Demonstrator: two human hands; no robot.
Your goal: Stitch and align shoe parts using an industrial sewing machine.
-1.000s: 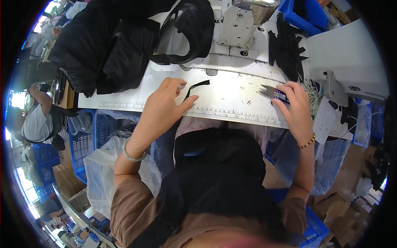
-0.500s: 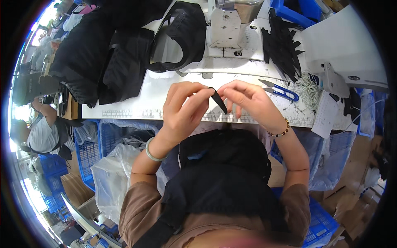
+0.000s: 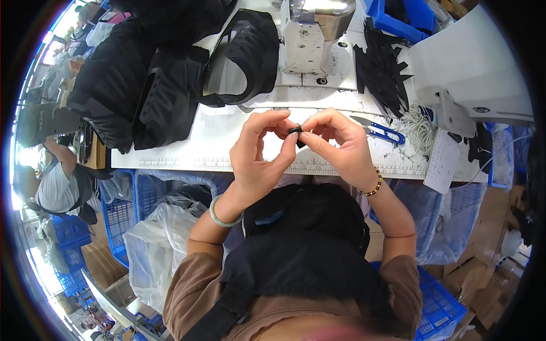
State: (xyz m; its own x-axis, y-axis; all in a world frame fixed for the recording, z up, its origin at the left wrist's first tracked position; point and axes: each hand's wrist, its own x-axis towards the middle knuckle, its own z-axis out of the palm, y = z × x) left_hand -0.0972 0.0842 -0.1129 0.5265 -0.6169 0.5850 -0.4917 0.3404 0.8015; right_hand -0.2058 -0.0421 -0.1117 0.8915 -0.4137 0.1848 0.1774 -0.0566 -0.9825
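A short black strip (image 3: pixel 295 130), seemingly fabric, is folded or bunched between my two hands above the front of the white table. My left hand (image 3: pixel 255 159) pinches its left end between thumb and fingers. From the other side, my right hand (image 3: pixel 340 145) grips it with thumb and forefinger, the fingertips of both hands nearly meeting. Part of the strip hangs below the fingertips; the rest is hidden by them. Blue-handled thread snips (image 3: pixel 387 133) lie on the table to the right of my right hand.
A sewing machine (image 3: pixel 307 48) stands ahead. Black shoe uppers (image 3: pixel 250 51) are heaped at far left. Right of the machine lie black strips (image 3: pixel 382 71), with tangled pale thread (image 3: pixel 420 131) nearer me. A ruler scale (image 3: pixel 216 177) runs along the table's front edge. Plastic-lined blue crates (image 3: pixel 116 219) stand below.
The strip, which hung out at length from my left hand, is now bunched between both hands. My right hand has come left and taken hold of it. The view has shifted slightly.
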